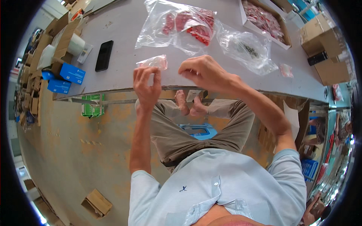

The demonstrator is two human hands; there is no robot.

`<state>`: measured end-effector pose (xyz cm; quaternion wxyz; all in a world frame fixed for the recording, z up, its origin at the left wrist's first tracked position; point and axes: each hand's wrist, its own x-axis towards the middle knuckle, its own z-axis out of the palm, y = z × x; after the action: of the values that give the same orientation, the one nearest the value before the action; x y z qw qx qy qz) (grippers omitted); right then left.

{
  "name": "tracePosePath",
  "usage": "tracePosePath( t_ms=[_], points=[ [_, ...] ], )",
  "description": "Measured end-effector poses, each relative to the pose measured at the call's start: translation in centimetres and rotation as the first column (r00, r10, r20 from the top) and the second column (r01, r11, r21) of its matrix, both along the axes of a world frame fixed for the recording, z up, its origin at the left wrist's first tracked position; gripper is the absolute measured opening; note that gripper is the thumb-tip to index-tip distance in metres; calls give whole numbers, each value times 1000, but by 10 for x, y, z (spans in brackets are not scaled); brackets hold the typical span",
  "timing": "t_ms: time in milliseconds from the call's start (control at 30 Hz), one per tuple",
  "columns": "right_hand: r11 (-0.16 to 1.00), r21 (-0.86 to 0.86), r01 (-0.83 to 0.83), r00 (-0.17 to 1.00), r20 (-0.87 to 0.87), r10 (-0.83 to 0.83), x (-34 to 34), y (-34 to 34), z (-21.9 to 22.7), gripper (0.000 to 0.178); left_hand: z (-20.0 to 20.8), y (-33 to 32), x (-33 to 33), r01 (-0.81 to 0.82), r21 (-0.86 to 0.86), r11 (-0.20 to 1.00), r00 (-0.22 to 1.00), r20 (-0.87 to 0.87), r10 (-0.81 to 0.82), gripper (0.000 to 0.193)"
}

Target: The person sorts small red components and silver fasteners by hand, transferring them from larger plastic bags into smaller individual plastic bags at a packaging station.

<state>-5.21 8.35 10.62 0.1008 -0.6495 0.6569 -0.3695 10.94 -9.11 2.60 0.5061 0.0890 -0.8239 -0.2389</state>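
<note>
My left hand (147, 84) pinches a small clear plastic bag (156, 61) with reddish marking, just over the table's near edge. To its right, my right hand (206, 71) is raised over the table, fingers curled together; whatever may be in them is too small or hidden to make out. Beyond the hands lies a large clear plastic bag (156, 35) with red pieces (200, 32) in it. Right of that, another clear bag (245, 49) contains a cluster of small dark pieces. A small filled packet (286, 70) lies by itself near the right side.
An open carton (284, 41) of small red packets stands far right, near cardboard boxes (320, 32). On the left are a black phone (104, 55), blue boxes (71, 73) and a cardboard box (60, 45). Below the table sit a green package (92, 105) and a blue plastic stool (201, 131).
</note>
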Motion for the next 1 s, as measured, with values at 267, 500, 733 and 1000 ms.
tracePosePath(
  t_ms=[267,500,733,1000],
  points=[
    [899,387,205,753,525,-398,-20,-83,-77,22,-22,-51,-26,-74,81,994,967,251,52,11],
    [906,256,336,790,447,-419,-8,-119,-87,26,-29,-76,-16,-62,80,995,965,258,39,11],
    [862,374,342,815,338,-470,-4,-114,-79,29,-26,-58,-18,-89,96,991,971,229,65,10],
    [936,305,174,724,605,-332,-19,-109,-101,18,-18,-45,-12,-130,11,991,961,248,123,23]
  ],
)
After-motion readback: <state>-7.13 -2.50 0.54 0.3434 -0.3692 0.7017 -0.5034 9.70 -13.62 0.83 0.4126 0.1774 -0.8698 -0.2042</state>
